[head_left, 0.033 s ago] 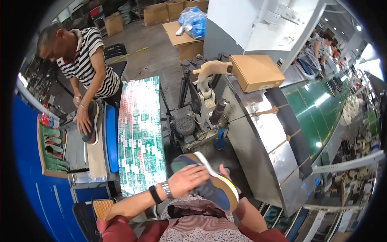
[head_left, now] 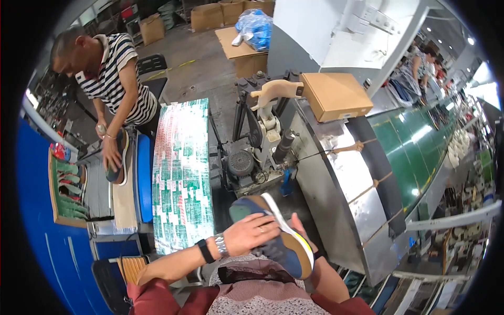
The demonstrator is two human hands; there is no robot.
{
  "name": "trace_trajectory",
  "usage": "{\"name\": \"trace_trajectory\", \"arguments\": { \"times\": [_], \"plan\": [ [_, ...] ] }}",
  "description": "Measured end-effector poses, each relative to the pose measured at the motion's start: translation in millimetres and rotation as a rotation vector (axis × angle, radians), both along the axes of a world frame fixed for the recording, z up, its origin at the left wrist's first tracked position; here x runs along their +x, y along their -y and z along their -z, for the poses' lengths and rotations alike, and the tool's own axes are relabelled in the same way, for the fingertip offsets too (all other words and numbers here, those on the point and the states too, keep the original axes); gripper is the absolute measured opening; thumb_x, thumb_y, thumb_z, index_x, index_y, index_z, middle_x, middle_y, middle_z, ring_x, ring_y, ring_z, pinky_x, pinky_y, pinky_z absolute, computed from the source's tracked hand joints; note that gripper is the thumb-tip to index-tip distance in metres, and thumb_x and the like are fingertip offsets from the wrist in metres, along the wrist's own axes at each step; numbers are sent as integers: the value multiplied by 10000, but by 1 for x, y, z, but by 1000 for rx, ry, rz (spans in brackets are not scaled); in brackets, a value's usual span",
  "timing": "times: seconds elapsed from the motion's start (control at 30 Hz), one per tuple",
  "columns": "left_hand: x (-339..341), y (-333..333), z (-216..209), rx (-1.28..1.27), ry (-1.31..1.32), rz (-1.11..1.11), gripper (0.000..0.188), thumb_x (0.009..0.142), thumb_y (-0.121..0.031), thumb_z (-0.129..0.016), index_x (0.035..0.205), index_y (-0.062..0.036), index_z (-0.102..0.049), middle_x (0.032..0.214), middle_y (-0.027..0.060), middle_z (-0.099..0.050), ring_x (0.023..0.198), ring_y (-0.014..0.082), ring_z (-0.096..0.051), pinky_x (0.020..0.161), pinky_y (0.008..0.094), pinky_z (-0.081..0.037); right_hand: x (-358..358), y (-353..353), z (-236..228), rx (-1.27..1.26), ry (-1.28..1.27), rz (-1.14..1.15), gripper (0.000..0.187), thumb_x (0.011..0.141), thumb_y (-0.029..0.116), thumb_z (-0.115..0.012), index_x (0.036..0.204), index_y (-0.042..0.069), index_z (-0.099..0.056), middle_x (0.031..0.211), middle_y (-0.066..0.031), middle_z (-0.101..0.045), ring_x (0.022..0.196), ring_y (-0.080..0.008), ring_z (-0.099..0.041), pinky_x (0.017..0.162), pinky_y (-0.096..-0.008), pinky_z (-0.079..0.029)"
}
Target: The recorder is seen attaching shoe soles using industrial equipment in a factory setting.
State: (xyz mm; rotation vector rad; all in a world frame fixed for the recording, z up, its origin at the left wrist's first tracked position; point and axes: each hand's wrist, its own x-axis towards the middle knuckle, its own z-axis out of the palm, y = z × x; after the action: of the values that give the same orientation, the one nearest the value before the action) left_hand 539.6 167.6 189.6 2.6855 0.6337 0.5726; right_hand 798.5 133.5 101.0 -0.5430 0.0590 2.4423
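Note:
A dark sneaker is held slantwise in front of my body. It has a navy upper, a green patch at the far end, brown at the near end, and a white midsole with a yellow stripe. My left hand lies across the upper, its fingers together and pressed on the shoe. On the sole side, my right hand supports the sneaker; its thumb side shows and the other fingers are hidden behind the sole.
A machine with a motor stands ahead, beside a metal bench bearing a cardboard box. Left of me is a tape-covered board. Beyond it, a co-worker in a striped shirt handles another shoe. A shoe-part rack is far left.
The sneaker and both my hands have shifted slightly to the right. Both hands stay on the shoe.

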Motion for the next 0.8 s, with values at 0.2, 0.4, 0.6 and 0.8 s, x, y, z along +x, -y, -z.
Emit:
{"name": "trace_trajectory", "arguments": {
  "times": [0.2,0.4,0.6,0.8],
  "plan": [
    [118,-38,-7,66,52,-373,589,831,-101,-625,1411,-194,-572,1499,143,-484,1429,381,-428,1132,550,-403,88,-109,-48,680,744,64,869,780,200,-651,1560,-21,-339,1450,-133,-514,1309,-232,-512,1106,-315,-388],
    [179,-93,3,-114,238,-701,1018,636,30,-749,1558,-56,-326,1563,268,-316,1461,478,-322,1169,503,-389,113,-196,-96,1190,1128,385,868,776,47,-653,1567,-45,-308,1543,-213,-428,1406,-290,-443,1182,-378,-328],
    [190,-151,31,-51,419,-931,1110,618,47,-757,1590,-12,-223,1556,312,-329,1456,490,-321,1201,480,-350,86,-276,-110,1659,1535,316,868,750,101,-722,1545,10,-386,1455,-221,-513,1309,-387,-511,1122,-430,-387],
    [194,-145,40,-167,508,-985,1056,701,38,-702,1589,49,-131,1560,327,-278,1450,484,-321,1210,462,-326,60,-270,-138,1864,1648,172,894,736,91,-680,1574,48,-369,1368,-229,-535,1244,-410,-540,1086,-441,-423]
  ]
}}
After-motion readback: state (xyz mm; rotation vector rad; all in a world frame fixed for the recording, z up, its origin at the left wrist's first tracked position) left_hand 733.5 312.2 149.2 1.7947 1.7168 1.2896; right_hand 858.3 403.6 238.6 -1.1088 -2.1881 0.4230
